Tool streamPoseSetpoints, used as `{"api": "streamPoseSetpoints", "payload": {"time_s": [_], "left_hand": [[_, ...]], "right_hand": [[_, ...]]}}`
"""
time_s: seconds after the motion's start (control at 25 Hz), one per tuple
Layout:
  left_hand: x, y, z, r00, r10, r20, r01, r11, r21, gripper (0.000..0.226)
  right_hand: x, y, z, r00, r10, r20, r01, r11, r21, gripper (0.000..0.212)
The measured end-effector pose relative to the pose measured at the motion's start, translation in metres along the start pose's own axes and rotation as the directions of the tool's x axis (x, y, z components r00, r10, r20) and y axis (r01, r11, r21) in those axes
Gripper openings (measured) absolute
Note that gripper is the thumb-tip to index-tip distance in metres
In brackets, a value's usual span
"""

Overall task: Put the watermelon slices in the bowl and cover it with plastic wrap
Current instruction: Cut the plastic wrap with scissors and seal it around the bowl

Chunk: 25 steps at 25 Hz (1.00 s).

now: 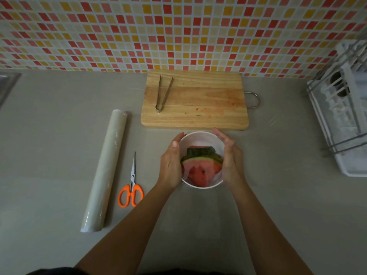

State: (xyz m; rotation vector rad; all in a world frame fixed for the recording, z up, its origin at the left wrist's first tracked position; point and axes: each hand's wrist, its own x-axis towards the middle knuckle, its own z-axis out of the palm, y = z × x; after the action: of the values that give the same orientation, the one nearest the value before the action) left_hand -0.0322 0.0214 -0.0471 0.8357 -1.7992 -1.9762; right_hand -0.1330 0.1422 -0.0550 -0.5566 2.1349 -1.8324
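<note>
Flanking the white bowl (200, 133) with left hand (170, 164) and right hand (231, 160), palms inward, fingers straight and unclenched against its wall. Watermelon slices (200, 168) inside the bowl, right edge hidden behind the right palm. Clear film (186, 176) over them barely discernible. Plastic wrap roll (105, 169) well left of the bowl.

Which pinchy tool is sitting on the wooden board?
The metal tongs lie on the cutting board; the orange-handled scissors lie on the counter.

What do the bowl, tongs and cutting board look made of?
Bowl: white, smooth, glossy, probably ceramic or plastic; cannot tell which. Tongs: bare metal, dull grey sheen. Cutting board: pale wood, visible grain, reddish juice stains.
</note>
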Motion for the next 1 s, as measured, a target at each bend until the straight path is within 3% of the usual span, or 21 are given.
{"api": "streamPoseSetpoints", "payload": {"time_s": [0.16, 0.28, 0.4, 0.52, 0.64, 0.76, 1.0], "left_hand": [[-0.001, 0.003, -0.002, 1.0, 0.021, -0.006, -0.021, 0.999, 0.032, 0.038], [0.003, 0.004, -0.007, 1.0, -0.022, 0.002, 0.021, 0.97, 0.244, 0.053], [0.015, 0.012, -0.024, 0.997, 0.076, -0.002, -0.066, 0.88, 0.471, 0.069], [0.033, 0.025, -0.029, 0.993, 0.005, 0.122, -0.049, 0.931, 0.362, 0.068], [0.038, 0.027, -0.015, 0.94, -0.123, 0.318, 0.049, 0.972, 0.231, 0.062], [0.04, 0.023, -0.007, 0.953, -0.132, 0.273, 0.078, 0.977, 0.198, 0.058], [0.047, 0.023, -0.006, 0.953, -0.12, 0.278, 0.03, 0.951, 0.307, 0.061]], "right_hand": [[0.001, -0.001, 0.003, 0.983, 0.174, -0.049, -0.173, 0.985, 0.027, 0.063], [0.005, -0.007, 0.002, 0.93, 0.362, -0.06, -0.366, 0.927, -0.087, 0.087], [0.009, -0.014, -0.013, 0.962, 0.253, -0.103, -0.272, 0.917, -0.293, 0.096], [0.016, -0.012, -0.019, 0.986, 0.162, 0.05, -0.154, 0.979, -0.13, 0.08], [0.019, -0.009, -0.01, 0.949, 0.206, 0.238, -0.214, 0.977, 0.007, 0.078], [0.022, -0.005, -0.006, 0.945, 0.219, 0.244, -0.225, 0.974, -0.004, 0.075], [0.026, -0.014, -0.004, 0.944, 0.275, 0.181, -0.22, 0.935, -0.277, 0.064]]}}
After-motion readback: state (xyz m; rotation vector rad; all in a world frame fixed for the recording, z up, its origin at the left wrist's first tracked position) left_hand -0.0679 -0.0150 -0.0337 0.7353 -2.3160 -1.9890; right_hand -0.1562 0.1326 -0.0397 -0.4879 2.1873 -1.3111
